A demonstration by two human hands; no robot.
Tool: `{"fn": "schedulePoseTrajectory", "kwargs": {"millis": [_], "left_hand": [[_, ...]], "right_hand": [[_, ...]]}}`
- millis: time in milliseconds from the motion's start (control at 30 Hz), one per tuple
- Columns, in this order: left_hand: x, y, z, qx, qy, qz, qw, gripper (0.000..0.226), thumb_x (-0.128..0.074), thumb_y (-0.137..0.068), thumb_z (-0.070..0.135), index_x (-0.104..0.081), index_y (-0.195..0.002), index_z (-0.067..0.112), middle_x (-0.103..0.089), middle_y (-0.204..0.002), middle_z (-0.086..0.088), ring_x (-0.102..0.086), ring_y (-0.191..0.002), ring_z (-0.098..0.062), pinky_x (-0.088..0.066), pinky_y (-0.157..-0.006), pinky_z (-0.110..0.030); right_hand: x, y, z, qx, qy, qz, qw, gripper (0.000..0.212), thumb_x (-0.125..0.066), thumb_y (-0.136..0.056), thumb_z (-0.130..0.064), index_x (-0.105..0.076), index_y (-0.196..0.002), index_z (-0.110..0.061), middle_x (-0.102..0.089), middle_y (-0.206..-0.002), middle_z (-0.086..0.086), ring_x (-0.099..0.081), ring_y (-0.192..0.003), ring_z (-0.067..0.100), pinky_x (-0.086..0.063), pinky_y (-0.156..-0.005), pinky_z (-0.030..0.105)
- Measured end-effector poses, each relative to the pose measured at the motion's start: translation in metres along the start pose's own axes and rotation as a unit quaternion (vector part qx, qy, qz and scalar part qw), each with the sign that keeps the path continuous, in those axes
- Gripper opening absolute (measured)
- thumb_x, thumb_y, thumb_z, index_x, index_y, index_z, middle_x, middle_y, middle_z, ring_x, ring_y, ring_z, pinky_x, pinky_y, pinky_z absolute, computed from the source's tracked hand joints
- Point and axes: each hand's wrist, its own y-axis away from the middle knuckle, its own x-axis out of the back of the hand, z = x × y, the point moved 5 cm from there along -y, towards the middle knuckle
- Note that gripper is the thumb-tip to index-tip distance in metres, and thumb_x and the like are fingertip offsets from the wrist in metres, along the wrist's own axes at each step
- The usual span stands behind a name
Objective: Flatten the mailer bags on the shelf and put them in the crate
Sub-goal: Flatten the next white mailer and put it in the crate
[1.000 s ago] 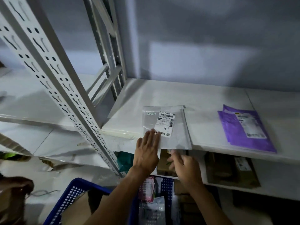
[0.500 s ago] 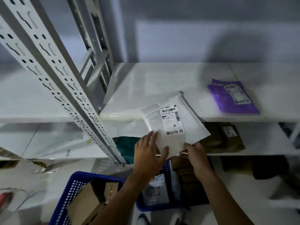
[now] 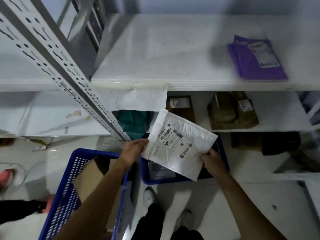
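White plastic mailer bag [image 3: 180,144], barcode label up, hangs tilted above blue plastic crate [image 3: 161,181], left hand [image 3: 134,150] pinching one edge, right hand [image 3: 212,161] gripping the opposite; best levelled and lowered before both let go, so it lands flat.

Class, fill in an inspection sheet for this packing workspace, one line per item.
Surface: white shelf, purple mailer lying on it.
Job's things: white mailer held over blue crate.
Clutter: brown parcels on lower shelf; cardboard in second crate.
Grippers: left hand and right hand each hold a mailer edge.
Cables: nothing seen.
Surroundings: perforated upright, grey wall.
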Motion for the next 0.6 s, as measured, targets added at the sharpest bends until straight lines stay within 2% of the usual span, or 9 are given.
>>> {"fn": "schedulePoseTrajectory", "kwargs": {"millis": [67, 133, 200, 267, 367, 467, 533, 600], "left_hand": [[-0.005, -0.003, -0.022, -0.003, -0.014, 0.007, 1.0, 0.011, -0.065, -0.097, 0.015, -0.076, -0.097, 0.014, -0.076, -0.098, -0.012, -0.072, -0.075, -0.015, -0.057, -0.073, -0.032], [-0.008, -0.011, -0.044, -0.003, -0.032, 0.011, 0.999, 0.014, -0.066, -0.095, 0.011, -0.075, -0.089, 0.02, -0.076, -0.096, -0.012, -0.071, -0.075, -0.015, -0.057, -0.079, -0.037], [-0.01, -0.027, -0.066, -0.008, -0.072, 0.01, 0.997, 0.013, -0.068, -0.095, 0.013, -0.075, -0.087, 0.021, -0.077, -0.092, -0.008, -0.071, -0.082, -0.021, -0.058, -0.088, -0.043], [-0.012, -0.053, -0.092, -0.015, -0.124, 0.01, 0.992, 0.01, -0.071, -0.093, 0.018, -0.076, -0.085, 0.023, -0.077, -0.087, -0.005, -0.07, -0.08, -0.02, -0.058, -0.089, -0.046], [-0.017, -0.103, -0.133, -0.022, -0.185, 0.026, 0.982, 0.014, -0.073, -0.091, 0.024, -0.074, -0.077, 0.027, -0.076, -0.079, 0.0, -0.069, -0.075, -0.018, -0.059, -0.088, -0.047], [-0.025, -0.162, -0.183, -0.016, -0.254, 0.04, 0.966, 0.013, -0.071, -0.091, 0.028, -0.07, -0.078, 0.029, -0.074, -0.084, -0.001, -0.072, -0.087, -0.024, -0.058, -0.088, -0.043], [-0.034, -0.191, -0.2, -0.012, -0.294, 0.024, 0.955, 0.011, -0.067, -0.091, 0.028, -0.065, -0.08, 0.026, -0.072, -0.083, -0.002, -0.072, -0.088, -0.027, -0.059, -0.087, -0.043], [-0.049, -0.224, -0.223, -0.009, -0.313, -0.019, 0.95, 0.007, -0.065, -0.092, 0.023, -0.06, -0.086, 0.023, -0.07, -0.078, -0.005, -0.071, -0.079, -0.027, -0.061, -0.08, -0.045]], "right_hand": [[-0.002, -0.009, 0.014, -0.004, 0.011, -0.003, 1.0, 0.022, -0.053, -0.098, -0.005, -0.063, -0.112, -0.018, -0.066, -0.097, -0.004, -0.058, -0.082, 0.005, -0.043, -0.062, 0.023], [-0.005, -0.024, 0.029, 0.0, 0.018, -0.003, 1.0, 0.022, -0.053, -0.097, -0.004, -0.063, -0.111, -0.018, -0.064, -0.093, -0.004, -0.057, -0.08, 0.006, -0.04, -0.059, 0.022], [-0.009, -0.044, 0.042, 0.012, 0.032, 0.0, 0.999, 0.023, -0.055, -0.096, -0.007, -0.064, -0.115, -0.017, -0.067, -0.101, 0.002, -0.06, -0.084, 0.011, -0.043, -0.062, 0.026], [-0.016, -0.074, 0.061, 0.027, 0.057, 0.007, 0.998, 0.023, -0.056, -0.096, -0.012, -0.065, -0.116, -0.016, -0.068, -0.105, 0.005, -0.063, -0.087, 0.016, -0.045, -0.064, 0.027], [-0.034, -0.13, 0.095, 0.042, 0.103, 0.0, 0.994, 0.015, -0.055, -0.095, -0.019, -0.066, -0.106, -0.017, -0.069, -0.1, 0.005, -0.066, -0.087, 0.02, -0.053, -0.068, 0.033], [-0.057, -0.196, 0.15, 0.046, 0.173, -0.01, 0.984, 0.016, -0.053, -0.091, -0.029, -0.065, -0.095, -0.021, -0.069, -0.097, 0.006, -0.068, -0.087, 0.024, -0.059, -0.077, 0.042], [-0.071, -0.23, 0.172, 0.052, 0.205, 0.003, 0.977, 0.018, -0.05, -0.094, -0.028, -0.064, -0.096, -0.017, -0.066, -0.097, 0.008, -0.065, -0.087, 0.025, -0.057, -0.075, 0.038], [-0.087, -0.267, 0.193, 0.069, 0.224, 0.007, 0.972, 0.019, -0.049, -0.098, -0.022, -0.063, -0.1, -0.01, -0.063, -0.092, 0.007, -0.06, -0.078, 0.018, -0.05, -0.066, 0.03]]}}
